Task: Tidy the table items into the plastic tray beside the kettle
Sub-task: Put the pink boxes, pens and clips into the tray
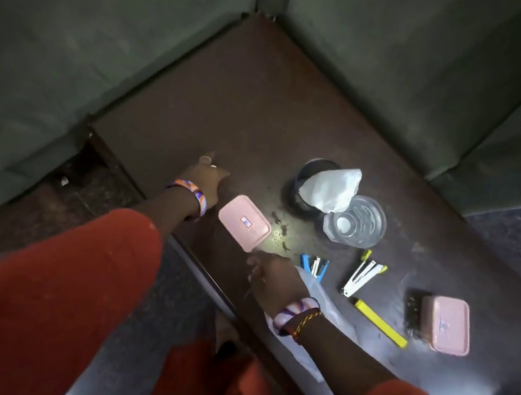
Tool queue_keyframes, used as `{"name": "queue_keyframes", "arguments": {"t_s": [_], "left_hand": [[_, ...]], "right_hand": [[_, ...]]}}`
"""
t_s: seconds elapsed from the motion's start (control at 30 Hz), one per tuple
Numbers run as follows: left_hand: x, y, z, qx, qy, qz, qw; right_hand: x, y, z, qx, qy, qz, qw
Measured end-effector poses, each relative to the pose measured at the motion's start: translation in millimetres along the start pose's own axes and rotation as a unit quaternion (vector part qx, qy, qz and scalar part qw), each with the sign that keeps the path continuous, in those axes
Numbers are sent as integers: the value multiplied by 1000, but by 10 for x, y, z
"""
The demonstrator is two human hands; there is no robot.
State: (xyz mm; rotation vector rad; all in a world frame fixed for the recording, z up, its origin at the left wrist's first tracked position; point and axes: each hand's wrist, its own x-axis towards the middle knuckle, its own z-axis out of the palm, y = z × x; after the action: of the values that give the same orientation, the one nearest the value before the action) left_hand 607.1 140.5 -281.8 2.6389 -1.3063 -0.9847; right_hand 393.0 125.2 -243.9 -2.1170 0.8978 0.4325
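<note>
dark brown wood makes up the bench (234,97), seen from the head camera looking down, with green sofa cushions (74,31) wrapped around its far corner.

left hand (206,178) reaches out flat over the bare near-left part of the bench, fingers stretched forward and loosely spread, holding nothing; a ring sits on one finger and a striped bangle (192,194) on the wrist. right hand (275,280) hangs just over the bench near its front edge, fingers curled downward (whether they pinch anything i cannot tell, the tips are blurred), with a thin clear plastic bag (322,296) lying under the wrist.

between the two hands lies a pink lidded box (244,222), flat on the bench, just beyond the right hand. small dark crumbs (281,231) are scattered beside it. farther back stands a dark round pot (308,188) with a white crumpled bag (330,188) stuffed in it, touching a clear glass (355,221). nearer are a blue stapler (314,267), an opened white and yellow stapler (363,275), and a yellow cutter (380,324) lying slantwise. well to the right sits a second pink box (445,324) against a dark brush-like thing (413,312). orange sleeves cover both arms.
</note>
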Motion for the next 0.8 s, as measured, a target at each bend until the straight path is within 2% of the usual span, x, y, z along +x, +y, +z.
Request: {"name": "queue_keyframes", "arguments": {"t_s": [0.07, 0.13, 0.23, 0.3, 0.4, 0.47, 0.57, 0.67, 0.73, 0.8], "left_hand": [[67, 34, 54, 31, -14, -13, 999], [51, 86, 71, 43, 15, -20, 999], [-87, 215, 44, -29, 94, 8, 995], [-296, 435, 18, -103, 134, 72, 983], [-725, 840, 146, -172, 107, 192, 960], [-927, 1079, 306, -169, 47, 218, 960], [-1099, 1365, 505, -146, -10, 239, 960], [-1191, 1524, 627, -104, -51, 226, 967], [-1202, 1526, 697, -56, -63, 225, 971], [-1204, 1475, 715, -24, -63, 222, 973]], "right_hand": [[-45, 131, 12, 28, 24, 24, 999], [-134, 256, 0, 55, 65, 37, 996], [-295, 401, -47, 88, 138, 59, 985], [-402, 519, -85, 105, 195, 83, 972], [-560, 707, -136, 145, 249, 139, 948], [-688, 844, -151, 152, 265, 149, 940], [-909, 1003, -93, 112, 186, 121, 969], [-1068, 1105, 85, -40, 99, 81, 991], [-1089, 1158, 254, -141, 48, 78, 986], [-1069, 1185, 409, -185, 30, 97, 977]]}}
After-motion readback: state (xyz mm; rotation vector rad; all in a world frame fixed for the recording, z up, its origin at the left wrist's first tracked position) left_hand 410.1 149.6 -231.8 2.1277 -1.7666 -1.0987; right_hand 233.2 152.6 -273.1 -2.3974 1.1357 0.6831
